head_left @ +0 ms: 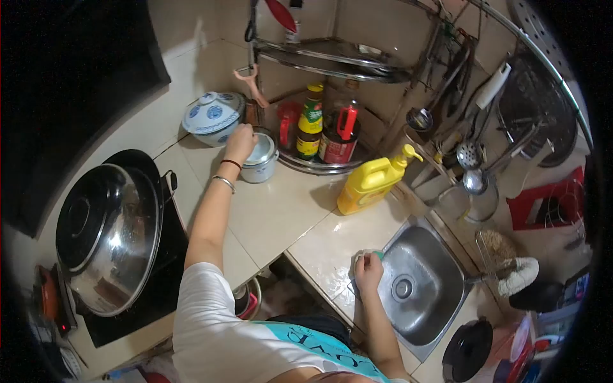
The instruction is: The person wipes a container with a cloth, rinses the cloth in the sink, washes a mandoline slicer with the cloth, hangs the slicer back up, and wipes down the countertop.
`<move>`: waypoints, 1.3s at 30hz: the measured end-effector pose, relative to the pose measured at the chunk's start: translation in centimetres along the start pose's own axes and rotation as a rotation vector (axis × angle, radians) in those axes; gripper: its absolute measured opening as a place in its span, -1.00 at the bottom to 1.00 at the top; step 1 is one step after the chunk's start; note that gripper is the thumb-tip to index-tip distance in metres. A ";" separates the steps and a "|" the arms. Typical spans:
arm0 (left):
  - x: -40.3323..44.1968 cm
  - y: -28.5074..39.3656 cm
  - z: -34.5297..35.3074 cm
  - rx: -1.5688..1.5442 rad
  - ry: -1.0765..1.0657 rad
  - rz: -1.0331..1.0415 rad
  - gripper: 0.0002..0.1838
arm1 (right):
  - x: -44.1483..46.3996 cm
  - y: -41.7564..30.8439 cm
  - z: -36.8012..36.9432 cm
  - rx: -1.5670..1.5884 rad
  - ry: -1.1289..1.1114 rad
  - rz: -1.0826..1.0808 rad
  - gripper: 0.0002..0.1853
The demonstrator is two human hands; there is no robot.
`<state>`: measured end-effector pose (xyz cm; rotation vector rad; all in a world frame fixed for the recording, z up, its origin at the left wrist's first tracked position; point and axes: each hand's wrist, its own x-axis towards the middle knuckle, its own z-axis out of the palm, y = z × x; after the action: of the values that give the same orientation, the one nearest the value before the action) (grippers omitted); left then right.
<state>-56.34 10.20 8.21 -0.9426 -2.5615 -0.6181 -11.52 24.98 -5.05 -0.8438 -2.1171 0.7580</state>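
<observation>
- Reaching over the counter [268,220], the left hand [241,143] curls at the near-upright small pot [259,172], far nearer than the right; its grip I cannot tell.
- The right hand [369,271] clasps a cloth [380,254] just left of the sink [421,255].

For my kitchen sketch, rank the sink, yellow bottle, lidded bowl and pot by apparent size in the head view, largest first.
1. Sink
2. Yellow bottle and lidded bowl: too alike to rank
3. Pot, partly covered by the left hand
</observation>
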 end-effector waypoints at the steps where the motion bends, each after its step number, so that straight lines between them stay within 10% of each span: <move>1: 0.0 0.1 -0.1 0.006 -0.015 -0.007 -0.78 | 0.0 -0.1 0.0 -0.014 0.003 -0.019 -0.91; 5: 0.1 -1.1 1.5 0.051 -0.038 -0.008 -0.72 | 0.1 0.3 -0.1 -0.011 0.013 -0.074 -0.92; 11: -8.2 9.9 -3.5 -0.305 0.200 0.024 -0.66 | 0.8 0.8 -5.5 1.310 0.040 0.665 -0.82; 13: -14.1 15.0 -0.7 -1.107 -0.132 -0.031 -0.77 | 0.4 2.1 -7.6 1.593 0.087 0.711 -0.78; 17: -24.8 28.0 4.5 -1.392 -0.719 0.138 -0.60 | -0.5 3.2 -10.2 1.749 0.035 0.669 -0.73; 21: -28.3 37.0 8.4 -1.690 -1.254 -0.028 -0.68 | -1.7 5.8 -13.6 1.681 -0.010 0.653 -0.76; 22: -28.1 37.9 8.7 -1.307 -1.399 -0.087 -0.73 | -1.5 6.9 -15.4 1.515 0.002 0.622 -0.78; 25: -30.6 41.2 9.3 -1.689 -1.398 -0.345 -0.77 | -1.5 13.5 -22.1 0.779 0.349 0.724 -0.82; 29: -32.7 44.8 11.6 -1.995 -1.518 -0.566 -0.71 | 3.0 21.1 -33.0 0.686 0.736 0.699 -0.80; 34: -34.7 49.4 11.9 -2.287 -1.489 -0.713 -0.70 | 10.6 30.6 -36.2 -0.115 0.437 0.794 -0.77; 39: -35.6 51.3 10.1 -2.197 -1.341 -0.772 -0.70 | 10.5 33.2 -35.3 -0.193 0.384 0.525 -0.50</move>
<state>2.22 31.83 -2.13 0.1411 0.4538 1.4419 21.56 61.91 -4.78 -1.5520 -1.6537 0.5875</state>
